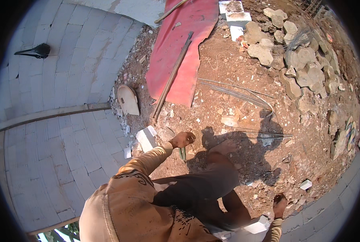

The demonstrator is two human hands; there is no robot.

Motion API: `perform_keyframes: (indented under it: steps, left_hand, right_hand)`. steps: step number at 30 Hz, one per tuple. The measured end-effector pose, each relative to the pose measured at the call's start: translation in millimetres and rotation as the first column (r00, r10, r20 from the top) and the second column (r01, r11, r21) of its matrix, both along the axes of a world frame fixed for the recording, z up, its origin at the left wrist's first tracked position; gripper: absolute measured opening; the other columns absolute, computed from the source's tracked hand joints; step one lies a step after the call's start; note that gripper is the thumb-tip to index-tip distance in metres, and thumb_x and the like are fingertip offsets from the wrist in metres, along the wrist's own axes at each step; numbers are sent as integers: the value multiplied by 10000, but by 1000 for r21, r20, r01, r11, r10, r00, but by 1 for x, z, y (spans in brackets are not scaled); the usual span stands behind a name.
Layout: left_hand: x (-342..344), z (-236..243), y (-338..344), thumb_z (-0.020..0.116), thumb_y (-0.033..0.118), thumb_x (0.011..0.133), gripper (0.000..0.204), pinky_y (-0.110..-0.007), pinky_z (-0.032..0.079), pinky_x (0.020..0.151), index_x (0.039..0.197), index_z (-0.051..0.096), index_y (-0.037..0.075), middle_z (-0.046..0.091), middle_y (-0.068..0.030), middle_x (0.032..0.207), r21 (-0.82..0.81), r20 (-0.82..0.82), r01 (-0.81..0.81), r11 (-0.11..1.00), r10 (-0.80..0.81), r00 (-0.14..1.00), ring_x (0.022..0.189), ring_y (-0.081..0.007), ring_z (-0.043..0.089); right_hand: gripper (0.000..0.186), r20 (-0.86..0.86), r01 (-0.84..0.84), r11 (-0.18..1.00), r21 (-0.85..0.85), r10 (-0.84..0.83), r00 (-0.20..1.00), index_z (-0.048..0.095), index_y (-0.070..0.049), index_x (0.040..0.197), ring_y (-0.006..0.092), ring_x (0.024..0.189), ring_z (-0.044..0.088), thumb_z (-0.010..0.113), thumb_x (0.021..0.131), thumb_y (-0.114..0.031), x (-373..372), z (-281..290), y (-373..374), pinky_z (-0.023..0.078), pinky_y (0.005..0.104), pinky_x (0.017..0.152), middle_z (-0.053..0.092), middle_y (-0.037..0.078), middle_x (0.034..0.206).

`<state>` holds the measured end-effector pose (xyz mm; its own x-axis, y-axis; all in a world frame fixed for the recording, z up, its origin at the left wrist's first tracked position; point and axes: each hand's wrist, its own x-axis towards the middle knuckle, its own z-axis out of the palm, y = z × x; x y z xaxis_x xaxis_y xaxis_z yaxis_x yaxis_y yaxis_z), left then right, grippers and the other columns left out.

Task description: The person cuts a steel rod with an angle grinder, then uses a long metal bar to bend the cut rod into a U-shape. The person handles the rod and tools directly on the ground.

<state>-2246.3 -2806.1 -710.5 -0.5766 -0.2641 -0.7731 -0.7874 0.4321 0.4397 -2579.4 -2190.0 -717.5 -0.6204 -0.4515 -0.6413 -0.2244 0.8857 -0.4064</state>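
Note:
My left hand (182, 139) is closed, fingers curled, beside a pale block (146, 139). A narrow green object (182, 155) shows just below it; I cannot tell whether it is gripped. My right hand (279, 206) is low at the right, fingers curled, near a white block fragment (256, 226); what it holds, if anything, is hidden. My bare foot (224, 147) rests on the reddish rubble-strewn soil (208, 97), with my shadow across it.
Block walls (51, 157) enclose the left side, and blockwork (333, 205) curves along the lower right. A red sheet (172, 60) bears long rods (174, 74). Thin bars (240, 96), a rounded board (127, 101), white blocks (236, 18) and piled pavers (309, 76) lie around.

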Motion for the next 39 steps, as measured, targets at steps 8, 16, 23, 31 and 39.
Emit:
perform_keyframes:
  steps: [8,16,23,31,39]
  left_hand:
    - [153,35,-99,689,357,921,392,-358,577,796,1180,730,64,759,-112,992,-116,240,-513,851,525,817,868,-194,728]
    - [163,-156,-311,754,531,802,729,-413,547,906,1312,629,25,737,-202,1104,-478,113,-450,754,561,820,1027,-315,713]
    - [173,-277,-381,878,405,682,864,-435,521,970,1358,510,11,634,-214,1260,-542,328,-254,801,479,814,1155,-343,644]
    - [132,-211,-378,826,320,714,652,-465,538,867,1226,535,38,715,-175,1079,-325,219,-404,855,483,848,1013,-359,694]
    - [57,-59,-381,812,207,714,603,-341,541,723,1192,533,-31,667,-100,912,323,-182,-604,729,674,716,815,-184,654]
  right_hand:
    - [217,187,-28,999,33,21,982,691,-77,953,240,586,632,726,757,8,113,93,-29,495,382,589,634,102,655]
    - [141,488,586,809,50,-531,693,660,-64,1042,66,626,510,677,903,-87,147,58,-175,418,248,563,535,-34,695]
    - [138,559,649,717,253,-656,508,658,-59,1075,89,710,624,689,942,-79,227,-17,-313,498,246,611,637,13,815]
    - [125,453,295,955,24,-273,848,649,-53,1066,89,777,639,694,956,-89,233,-1,-456,521,273,666,647,11,854]
    - [461,621,572,760,-309,-294,726,631,-25,1232,205,979,683,699,970,-397,188,-13,-776,542,351,802,695,115,1113]
